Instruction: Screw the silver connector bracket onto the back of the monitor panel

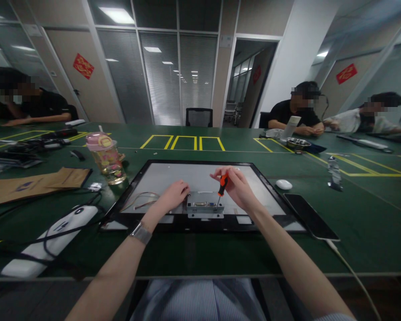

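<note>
A display panel [160, 178] lies back side up before me, with a grey rear and black frame. On its near edge stands a metal connector box [205, 214] with video ports and a flange along the bottom. My right hand [235, 185] is closed around an orange and black screwdriver [223, 184], held near upright, its tip at the box's right end beside the blue port. With bent fingers pressed together, my left hand [177, 194] grips the box's left corner; its fingertips are partly hidden. Loose thin wires [143, 199] lie left of that hand.
At left are a tumbler [107, 158], paper bag [36, 185] and white power strip [53, 240] with black cables. To the right lie a phone [310, 216] on a cable and a white earbud case [284, 184]. Several people sit across the green table [194, 254].
</note>
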`<state>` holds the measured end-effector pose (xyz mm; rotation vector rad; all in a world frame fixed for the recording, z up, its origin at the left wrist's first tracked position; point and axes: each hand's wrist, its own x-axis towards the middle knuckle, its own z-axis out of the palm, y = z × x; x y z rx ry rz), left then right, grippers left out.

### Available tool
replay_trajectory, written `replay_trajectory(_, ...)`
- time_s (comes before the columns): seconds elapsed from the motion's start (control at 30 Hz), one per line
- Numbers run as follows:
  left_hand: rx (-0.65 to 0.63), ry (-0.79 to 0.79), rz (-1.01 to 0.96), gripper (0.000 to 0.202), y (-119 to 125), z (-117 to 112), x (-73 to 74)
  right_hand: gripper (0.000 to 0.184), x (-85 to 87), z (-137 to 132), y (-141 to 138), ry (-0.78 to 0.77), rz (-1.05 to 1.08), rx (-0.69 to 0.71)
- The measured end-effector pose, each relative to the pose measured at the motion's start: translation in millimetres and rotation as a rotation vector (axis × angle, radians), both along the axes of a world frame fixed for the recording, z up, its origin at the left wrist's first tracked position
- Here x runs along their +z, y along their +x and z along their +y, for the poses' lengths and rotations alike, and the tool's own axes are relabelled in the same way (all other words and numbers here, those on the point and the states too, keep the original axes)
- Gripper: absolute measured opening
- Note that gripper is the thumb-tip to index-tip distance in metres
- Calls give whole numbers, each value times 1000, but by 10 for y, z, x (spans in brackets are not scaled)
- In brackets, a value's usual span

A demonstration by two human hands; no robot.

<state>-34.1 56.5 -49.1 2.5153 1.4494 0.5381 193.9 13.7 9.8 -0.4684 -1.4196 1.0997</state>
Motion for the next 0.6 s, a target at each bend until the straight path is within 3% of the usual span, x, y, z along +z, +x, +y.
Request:
replay_trajectory(0.23,9,-20,-12,27,-6,18,-22,26,-10,7,14,-41,-62,7)
replay_trajectory(0.47,-2,-9,9,27,-7,18,-14,32,10,-4,5,43,-44,-68)
replay_trajectory(0.6,9,-14,9,26,3,2,5,22,2,-11,11,8,-43,-20)
